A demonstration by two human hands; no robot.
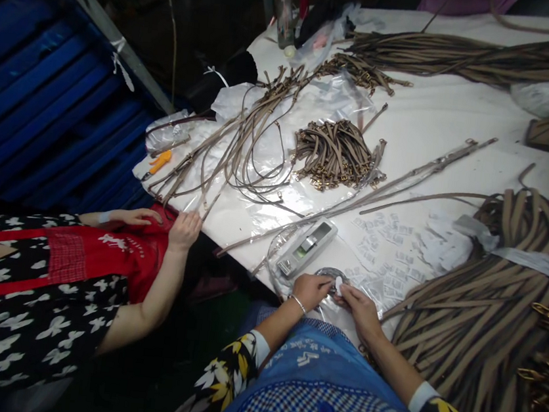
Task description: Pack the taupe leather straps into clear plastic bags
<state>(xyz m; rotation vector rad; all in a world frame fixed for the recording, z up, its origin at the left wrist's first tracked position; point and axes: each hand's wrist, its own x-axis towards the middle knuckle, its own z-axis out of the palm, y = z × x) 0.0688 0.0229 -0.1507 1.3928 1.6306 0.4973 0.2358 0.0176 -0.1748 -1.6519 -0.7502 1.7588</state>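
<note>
At the table's near edge, my right hand pinches a small white piece between thumb and fingers. My left hand is closed right beside it, fingertips pressed together; what they grip, if anything, is too small to make out. Just behind my fingers lies a dark grey coiled strap on clear plastic. A grey-white tape dispenser stands to the left of the coil. Small printed labels are spread over the table beyond my right hand.
A large bundle of brown straps fills the right side. Short straps with metal clasps are piled mid-table, with long straps behind. On the left, a co-worker's hand holds a thin strap at the table edge.
</note>
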